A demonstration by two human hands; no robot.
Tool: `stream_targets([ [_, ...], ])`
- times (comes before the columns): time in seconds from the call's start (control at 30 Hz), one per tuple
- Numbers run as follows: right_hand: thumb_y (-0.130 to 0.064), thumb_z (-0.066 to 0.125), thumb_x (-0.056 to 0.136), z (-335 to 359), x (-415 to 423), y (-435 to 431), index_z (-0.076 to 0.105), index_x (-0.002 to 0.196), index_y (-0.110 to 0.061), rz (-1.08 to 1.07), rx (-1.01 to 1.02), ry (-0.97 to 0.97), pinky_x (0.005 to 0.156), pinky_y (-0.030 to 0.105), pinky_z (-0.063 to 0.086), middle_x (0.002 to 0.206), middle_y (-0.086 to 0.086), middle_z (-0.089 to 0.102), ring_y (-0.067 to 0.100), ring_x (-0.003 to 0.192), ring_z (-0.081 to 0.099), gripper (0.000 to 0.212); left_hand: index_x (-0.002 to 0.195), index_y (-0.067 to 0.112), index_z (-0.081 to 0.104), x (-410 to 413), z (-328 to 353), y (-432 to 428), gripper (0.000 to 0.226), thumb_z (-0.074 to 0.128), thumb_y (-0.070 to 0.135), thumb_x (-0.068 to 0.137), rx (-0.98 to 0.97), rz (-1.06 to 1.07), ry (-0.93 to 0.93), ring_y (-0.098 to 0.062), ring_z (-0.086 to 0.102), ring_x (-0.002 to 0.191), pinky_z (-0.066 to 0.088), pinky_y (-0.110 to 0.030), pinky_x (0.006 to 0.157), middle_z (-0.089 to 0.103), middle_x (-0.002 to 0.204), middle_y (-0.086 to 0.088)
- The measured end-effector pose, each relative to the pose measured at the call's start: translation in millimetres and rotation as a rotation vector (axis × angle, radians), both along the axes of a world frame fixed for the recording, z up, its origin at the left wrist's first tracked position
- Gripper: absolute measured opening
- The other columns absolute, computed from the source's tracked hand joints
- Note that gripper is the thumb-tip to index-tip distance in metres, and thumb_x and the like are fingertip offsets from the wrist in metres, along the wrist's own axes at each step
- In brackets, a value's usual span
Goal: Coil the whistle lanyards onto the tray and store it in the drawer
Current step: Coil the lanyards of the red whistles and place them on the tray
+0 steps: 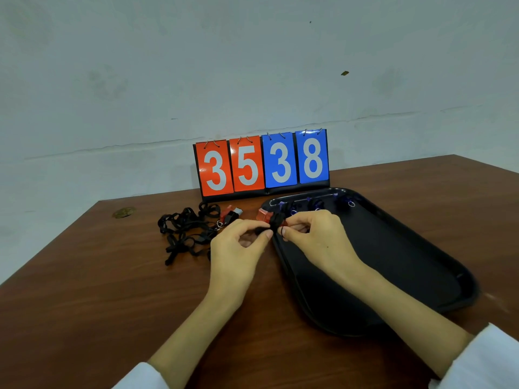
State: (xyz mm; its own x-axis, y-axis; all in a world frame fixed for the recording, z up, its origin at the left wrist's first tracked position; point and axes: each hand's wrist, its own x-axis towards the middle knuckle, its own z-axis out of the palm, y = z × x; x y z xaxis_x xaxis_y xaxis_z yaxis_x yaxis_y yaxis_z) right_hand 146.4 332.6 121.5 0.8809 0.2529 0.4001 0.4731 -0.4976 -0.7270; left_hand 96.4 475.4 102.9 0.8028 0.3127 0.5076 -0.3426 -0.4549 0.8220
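A black tray (pixel 393 254) lies on the right of the brown table. Along its far rim sit three coiled lanyards with purple whistles (pixel 317 204). My left hand (pixel 238 245) and my right hand (pixel 314 234) meet over the tray's left rim and pinch a black lanyard wound around a red whistle (pixel 265 216). To the left on the table lies a loose tangle of black lanyards (pixel 185 231) with another red whistle (pixel 231 214) at its far end. No drawer is in view.
A flip scoreboard (pixel 262 164) reading 35 and 38 stands at the table's far edge against the wall. A small brown spot (pixel 123 212) marks the table's far left corner. White sleeves cover both forearms at the bottom.
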Motion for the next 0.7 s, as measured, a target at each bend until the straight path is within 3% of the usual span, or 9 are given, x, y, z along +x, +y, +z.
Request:
stream_targets([
  [0.17,-0.023,0.066,0.084,-0.9,-2.6,1.2,0.072,0.094,-0.019,-0.04,-0.072,-0.098,0.075,0.017,0.051,0.077,-0.013,0.066,-0.002,0.071,0.059,0.013,0.092,0.026,0.069,-2.1,6.1,-3.8,0.017,0.064,0.011,0.086,-0.104,-0.056,-0.026,-0.004,0.062,0.076,0.05,-0.013,0.064,0.067,0.088,0.005],
  [0.3,-0.028,0.065,0.085,-4.5,-5.6,4.9,0.071,0.097,-0.02,-0.055,-0.203,-0.245,0.078,0.027,0.052,0.083,-0.006,0.07,0.007,0.079,0.06,0.016,0.101,0.028,0.066,-0.1,2.6,-3.2,0.02,0.055,0.012,0.092,-0.014,-0.016,-0.045,-0.005,0.061,0.086,0.05,-0.014,0.075,0.063,0.096,0.01],
  [0.4,-0.027,0.064,0.085,-7.9,-9.3,7.2,0.07,0.097,-0.017,-0.049,-0.275,-0.376,0.074,0.034,0.051,0.083,-0.002,0.068,0.014,0.082,0.056,0.017,0.099,0.027,0.064,0.6,4.0,-1.6,0.019,0.062,0.012,0.087,-0.105,0.025,-0.025,-0.008,0.064,0.077,0.053,-0.018,0.071,0.067,0.085,0.007],
  [0.53,-0.022,0.07,0.08,-9.6,-11.6,10.3,0.072,0.092,-0.013,-0.046,-0.33,-0.495,0.064,0.033,0.052,0.077,0.002,0.069,0.019,0.077,0.059,0.015,0.087,0.019,0.067,1.9,6.5,2.3,0.008,0.07,0.014,0.081,-0.189,0.073,0.002,-0.016,0.066,0.072,0.055,-0.021,0.063,0.068,0.077,0.0],
  [0.7,-0.017,0.078,0.072,-11.5,-9.5,10.8,0.073,0.084,-0.012,-0.049,-0.357,-0.543,0.054,0.034,0.054,0.069,0.001,0.068,0.019,0.069,0.06,0.014,0.083,0.023,0.072,1.9,6.4,3.6,0.007,0.071,0.017,0.081,-0.121,0.105,0.073,-0.01,0.066,0.07,0.056,-0.024,0.068,0.07,0.075,0.006],
])
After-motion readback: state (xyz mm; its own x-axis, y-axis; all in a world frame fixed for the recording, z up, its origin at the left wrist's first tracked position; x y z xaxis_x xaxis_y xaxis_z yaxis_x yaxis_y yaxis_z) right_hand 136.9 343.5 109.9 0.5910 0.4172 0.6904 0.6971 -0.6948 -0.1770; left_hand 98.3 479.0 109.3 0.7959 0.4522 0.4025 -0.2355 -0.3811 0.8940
